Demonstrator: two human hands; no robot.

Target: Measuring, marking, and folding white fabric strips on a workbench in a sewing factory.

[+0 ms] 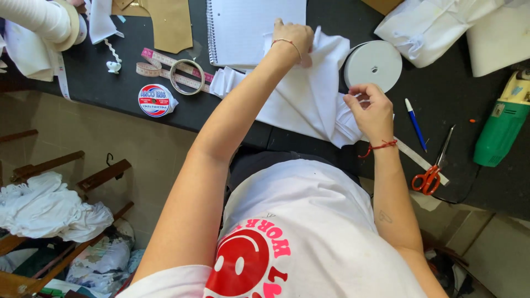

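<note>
Head view, looking straight down at a dark worktable (110,94) that fills the upper part of the frame. The left hand (293,40), upper centre, is reached far forward with the arm nearly straight, running diagonally from the lower left; its back faces the camera and the fingers are curled down onto the far edge of a piece of white fabric (301,99), bunching it. Whether they pinch the cloth or only press it cannot be told. A thin bracelet circles this wrist. The right hand (371,110), centre right, is drawn in close to the body, the forearm rising from the lower right with the elbow bent; its fingers are folded inward and pinch the near right corner of the same fabric, which gathers into pleats beneath them. A red cord is tied at this wrist.

The white fabric lies at the centre of the frame, between the two hands, partly over the table's near edge. Just beside the right hand, above it, stands a white roll of tape (373,65). A spiral notebook (243,27) lies at top centre, touching the fabric. Orange-handled scissors (433,174) and a blue pen (415,122) lie to the right; a pink measuring tape (165,60) lies to the upper left.
</note>
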